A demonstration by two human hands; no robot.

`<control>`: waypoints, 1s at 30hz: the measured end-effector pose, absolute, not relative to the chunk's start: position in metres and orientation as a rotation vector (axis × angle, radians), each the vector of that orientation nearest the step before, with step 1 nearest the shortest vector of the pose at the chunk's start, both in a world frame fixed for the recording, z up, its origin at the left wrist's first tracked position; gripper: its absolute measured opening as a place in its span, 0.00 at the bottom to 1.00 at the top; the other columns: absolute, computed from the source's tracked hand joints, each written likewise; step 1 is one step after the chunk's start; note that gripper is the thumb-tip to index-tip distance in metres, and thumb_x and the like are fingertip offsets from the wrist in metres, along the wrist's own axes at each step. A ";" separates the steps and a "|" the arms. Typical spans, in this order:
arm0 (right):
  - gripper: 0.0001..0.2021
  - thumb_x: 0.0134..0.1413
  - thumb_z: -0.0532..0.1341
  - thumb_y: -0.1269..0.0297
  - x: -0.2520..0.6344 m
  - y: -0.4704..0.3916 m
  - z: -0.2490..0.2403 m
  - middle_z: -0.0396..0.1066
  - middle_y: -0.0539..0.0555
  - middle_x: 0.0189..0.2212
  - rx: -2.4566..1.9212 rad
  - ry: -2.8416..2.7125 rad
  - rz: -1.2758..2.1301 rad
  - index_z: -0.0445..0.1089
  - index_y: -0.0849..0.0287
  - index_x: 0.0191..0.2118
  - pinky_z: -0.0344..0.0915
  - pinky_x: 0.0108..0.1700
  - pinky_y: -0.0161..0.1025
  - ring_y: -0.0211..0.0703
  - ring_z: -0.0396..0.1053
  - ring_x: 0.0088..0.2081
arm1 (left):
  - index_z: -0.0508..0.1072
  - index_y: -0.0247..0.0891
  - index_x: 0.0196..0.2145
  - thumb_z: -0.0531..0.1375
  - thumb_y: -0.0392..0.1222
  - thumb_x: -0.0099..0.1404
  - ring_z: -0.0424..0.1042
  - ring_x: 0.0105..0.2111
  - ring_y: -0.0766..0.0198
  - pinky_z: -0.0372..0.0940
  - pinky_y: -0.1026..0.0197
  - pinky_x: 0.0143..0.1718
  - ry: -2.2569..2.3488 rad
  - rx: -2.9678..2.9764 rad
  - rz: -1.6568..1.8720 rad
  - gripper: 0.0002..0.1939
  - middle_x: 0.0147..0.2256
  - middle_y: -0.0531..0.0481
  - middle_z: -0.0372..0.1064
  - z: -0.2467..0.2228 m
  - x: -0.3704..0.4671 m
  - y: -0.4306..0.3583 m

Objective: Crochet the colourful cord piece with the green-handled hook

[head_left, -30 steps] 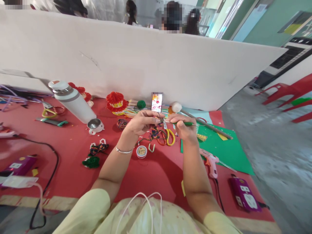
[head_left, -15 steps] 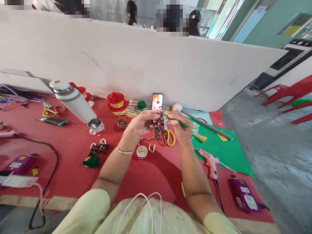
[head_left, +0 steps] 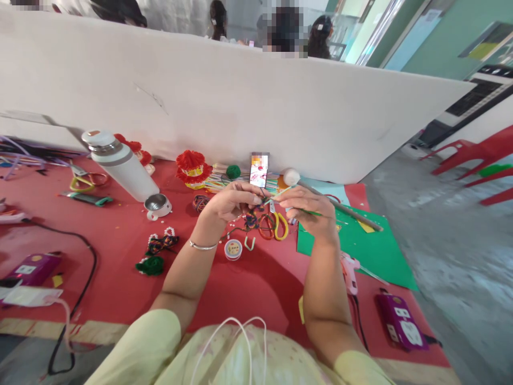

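My left hand (head_left: 236, 202) pinches a piece of dark multicoloured crocheted yarn (head_left: 252, 218), which hangs below the fingertips with some white beads beside it. In my right hand (head_left: 308, 206) is a slim crochet hook (head_left: 310, 212) with a green handle, its tip hidden near the left fingers. A thin pale strand or stick shows above the right fingertips; I cannot tell which. Just under the hands lie scissors (head_left: 282, 226) with yellow and red handles. A small round tub (head_left: 233, 249) and a bent pale green strip (head_left: 249, 244) are nearer to me.
A phone (head_left: 259, 170) leans against the white partition (head_left: 240, 101). Left stand a flask (head_left: 124, 168) and metal cup (head_left: 157, 206); beaded yarn pieces (head_left: 162, 244) lie nearer. To the right are a pink glue gun (head_left: 350, 272), green sheet (head_left: 360, 251) and purple power box (head_left: 402, 319).
My right hand has moved right with the crochet hook, away from my left hand. My left hand has shifted slightly left, and the yarn piece hangs lower and further left.
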State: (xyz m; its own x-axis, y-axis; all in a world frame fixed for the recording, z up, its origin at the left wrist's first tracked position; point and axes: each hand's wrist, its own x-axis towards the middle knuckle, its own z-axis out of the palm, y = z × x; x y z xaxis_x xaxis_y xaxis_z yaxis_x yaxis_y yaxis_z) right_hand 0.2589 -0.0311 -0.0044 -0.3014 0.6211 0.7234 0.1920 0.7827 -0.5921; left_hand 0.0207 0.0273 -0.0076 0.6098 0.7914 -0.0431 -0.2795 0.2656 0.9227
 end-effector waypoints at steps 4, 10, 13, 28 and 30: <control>0.09 0.62 0.70 0.54 0.263 -0.033 -0.003 0.87 0.50 0.42 -0.567 -1.878 0.561 0.84 0.41 0.47 0.79 0.48 0.50 0.47 0.84 0.43 | 0.88 0.36 0.30 0.72 0.34 0.44 0.65 0.19 0.71 0.59 0.65 0.19 0.540 1.157 0.716 0.12 0.26 0.45 0.80 -0.006 0.021 0.026; 0.07 0.63 0.69 0.56 0.270 -0.035 -0.003 0.87 0.53 0.40 -0.509 -1.875 0.674 0.85 0.46 0.45 0.78 0.47 0.50 0.47 0.84 0.42 | 0.87 0.36 0.30 0.72 0.35 0.45 0.67 0.18 0.69 0.60 0.64 0.19 0.486 1.236 0.622 0.11 0.23 0.47 0.77 -0.006 0.022 0.025; 0.07 0.62 0.70 0.55 0.270 -0.033 -0.005 0.86 0.53 0.36 -0.490 -1.818 0.754 0.85 0.47 0.41 0.80 0.45 0.50 0.47 0.83 0.39 | 0.87 0.37 0.29 0.73 0.36 0.46 0.66 0.18 0.70 0.59 0.64 0.19 0.482 1.296 0.658 0.09 0.24 0.46 0.78 -0.006 0.022 0.024; 0.12 0.63 0.69 0.52 0.211 -0.014 -0.046 0.82 0.49 0.51 -0.801 -1.402 0.136 0.81 0.37 0.51 0.76 0.60 0.56 0.51 0.79 0.53 | 0.87 0.37 0.34 0.78 0.41 0.48 0.73 0.25 0.68 0.69 0.63 0.28 0.617 1.081 1.222 0.14 0.28 0.49 0.80 -0.015 0.057 0.008; 0.11 0.63 0.68 0.48 0.216 -0.015 -0.042 0.84 0.50 0.48 -0.754 -1.369 0.261 0.82 0.40 0.48 0.78 0.57 0.56 0.51 0.80 0.51 | 0.87 0.37 0.35 0.79 0.41 0.47 0.70 0.22 0.70 0.66 0.64 0.25 0.614 1.042 1.202 0.15 0.26 0.50 0.79 -0.015 0.052 0.011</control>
State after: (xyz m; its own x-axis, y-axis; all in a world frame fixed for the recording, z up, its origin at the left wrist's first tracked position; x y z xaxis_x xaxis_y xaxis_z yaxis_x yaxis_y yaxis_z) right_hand 0.2159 -0.0146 -0.0423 0.2158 0.5818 0.7842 0.2521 0.7426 -0.6204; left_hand 0.0516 0.0106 -0.0147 0.2899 0.9479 0.1319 -0.4489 0.0130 0.8935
